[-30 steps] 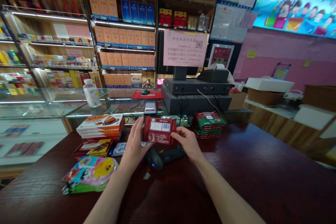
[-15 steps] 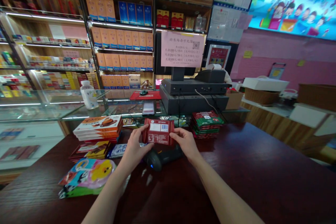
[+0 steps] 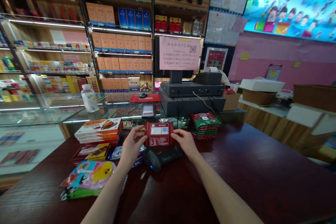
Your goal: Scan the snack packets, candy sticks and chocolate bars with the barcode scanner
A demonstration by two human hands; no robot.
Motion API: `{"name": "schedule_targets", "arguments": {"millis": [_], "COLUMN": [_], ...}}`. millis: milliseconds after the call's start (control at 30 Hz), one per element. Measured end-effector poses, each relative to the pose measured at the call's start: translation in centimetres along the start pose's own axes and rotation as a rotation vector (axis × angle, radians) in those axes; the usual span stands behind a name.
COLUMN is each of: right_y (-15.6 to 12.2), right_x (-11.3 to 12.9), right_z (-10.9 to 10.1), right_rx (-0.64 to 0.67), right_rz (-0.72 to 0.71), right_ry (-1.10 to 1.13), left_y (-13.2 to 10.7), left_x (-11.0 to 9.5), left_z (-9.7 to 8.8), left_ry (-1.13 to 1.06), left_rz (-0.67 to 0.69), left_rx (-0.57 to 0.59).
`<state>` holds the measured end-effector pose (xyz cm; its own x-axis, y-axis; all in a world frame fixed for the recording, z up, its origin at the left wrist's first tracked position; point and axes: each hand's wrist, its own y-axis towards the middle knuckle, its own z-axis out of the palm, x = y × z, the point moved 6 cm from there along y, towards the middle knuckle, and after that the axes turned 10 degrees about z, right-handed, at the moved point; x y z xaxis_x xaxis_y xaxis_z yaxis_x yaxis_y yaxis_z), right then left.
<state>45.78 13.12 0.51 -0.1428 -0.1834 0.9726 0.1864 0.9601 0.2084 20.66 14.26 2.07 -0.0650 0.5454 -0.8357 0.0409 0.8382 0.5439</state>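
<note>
A dark red snack packet (image 3: 158, 134) is held up over the table, its back with a white label and barcode facing me. My left hand (image 3: 132, 146) has thumb and fingers at its left edge. At the right edge, my right hand (image 3: 186, 142) pinches the packet between thumb and fingers. Just below it a black barcode scanner (image 3: 154, 160) with a small blue light lies on the table. Blue-and-white packets (image 3: 117, 152) lie beside and partly behind my left hand.
Left on the dark table (image 3: 236, 182) are stacked orange-and-white boxes (image 3: 98, 130), chocolate packs (image 3: 97, 151) and a colourful cartoon bag (image 3: 91, 176). Green-and-red packets (image 3: 204, 123) are piled at right. Behind stand a cash register (image 3: 191, 99), glass counter and bottle (image 3: 89, 98).
The packet has been lowered slightly and sits straighter, its face turned flatter towards me. My left hand's fingers have shifted to its left edge. The view has tilted a little.
</note>
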Motion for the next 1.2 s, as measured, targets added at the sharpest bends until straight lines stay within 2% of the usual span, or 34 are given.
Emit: {"name": "schedule_targets", "arguments": {"millis": [167,300,533,700,800,967,1067,1200], "right_y": [0.5,0.8,0.4,0.1,0.1,-0.1,-0.5,-0.7], "right_x": [0.1,0.3,1.7,2.6,2.6,3.0,3.5,3.9], "right_z": [-0.5,-0.5,-0.7,-1.9,-3.0,-5.4,-7.1,-9.7], "right_rx": [-0.057,-0.032,0.066,0.072,0.058,0.007,-0.036,-0.093], "right_rz": [-0.046,-0.034,0.037,0.036,0.037,0.027,0.017,0.018], "right_ry": [-0.092,-0.099,0.061,0.084,0.115,0.084,0.024,-0.010], "left_y": [0.4,0.6,1.3,1.7,2.0,2.3,2.6,2.8], "left_x": [0.4,-0.5,-2.6,-3.4,-4.0,-5.5,-5.6,-5.2], "left_z": [-0.1,0.0,0.2,1.0,1.8,3.7,5.3,7.9], "left_ry": [0.053,0.117,0.321,0.404,0.432,0.489,0.470,0.377], "left_rz": [-0.065,-0.091,-0.054,0.021,0.082,0.260,0.268,0.204], "left_rx": [0.015,0.032,0.058,0.059,0.081,0.061,0.101,0.197]}}
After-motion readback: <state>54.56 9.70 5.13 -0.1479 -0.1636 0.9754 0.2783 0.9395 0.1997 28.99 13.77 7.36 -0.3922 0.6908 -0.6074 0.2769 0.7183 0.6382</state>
